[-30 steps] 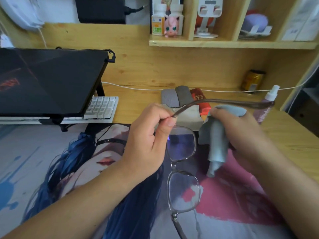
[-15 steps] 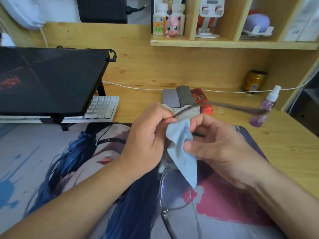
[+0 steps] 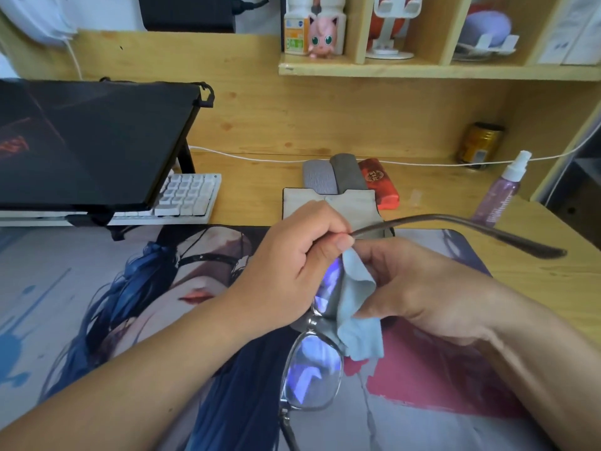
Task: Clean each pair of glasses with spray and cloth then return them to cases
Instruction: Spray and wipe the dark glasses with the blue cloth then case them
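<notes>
My left hand [image 3: 292, 268] pinches a pair of thin-framed glasses [image 3: 313, 375] at the hinge of the upper lens, held above the desk mat. One temple arm sticks out to the right. My right hand [image 3: 419, 288] pinches a light blue cloth [image 3: 356, 307] around the upper lens, which the cloth mostly hides. The lower lens hangs bare. A purple spray bottle [image 3: 502, 193] stands on the desk at the right. Behind my hands lie a beige pouch [image 3: 351, 203], two grey cases [image 3: 320, 179] and a red case [image 3: 379, 183].
A printed desk mat [image 3: 97, 320] covers the near desk. A black laptop on a stand [image 3: 87, 141] sits over a white keyboard [image 3: 188, 196] at the left. A gold can [image 3: 481, 141] and a white cable [image 3: 260, 157] lie at the back. Shelves hang above.
My right hand has brought the cloth in from the temple arm to the upper lens and folded it around the lens. The glasses have shifted slightly lower and to the right.
</notes>
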